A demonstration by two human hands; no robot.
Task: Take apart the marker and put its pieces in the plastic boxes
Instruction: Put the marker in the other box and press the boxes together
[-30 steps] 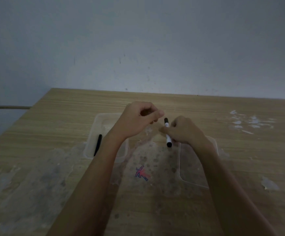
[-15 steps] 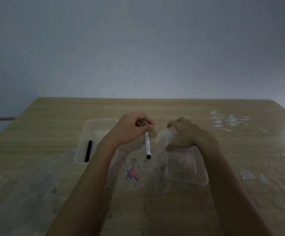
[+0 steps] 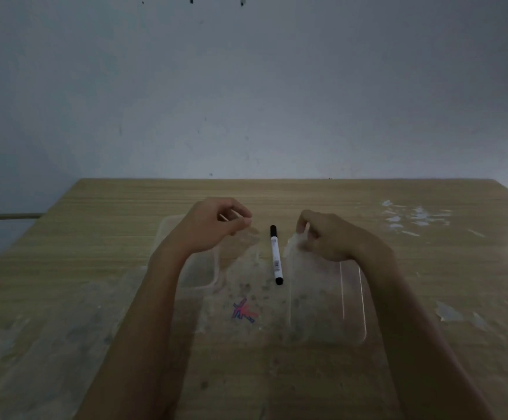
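White-barrelled, black-ended marker (image 3: 276, 256) lies lengthwise away from the person, between both hands; left hand (image 3: 213, 227) curled, apparently pinching something thin; right hand (image 3: 328, 237) loosely curled, empty; neither clearly nearer.

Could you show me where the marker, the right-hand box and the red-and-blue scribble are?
marker (image 3: 276, 256): head view, middle of its white barrel.
right box (image 3: 364, 325): head view, its right wall.
scribble (image 3: 243, 311): head view, centre of the drawn lines.

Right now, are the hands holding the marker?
No. The marker lies on the table between the hands. The left hand pinches a thin stick; the right is unclear.
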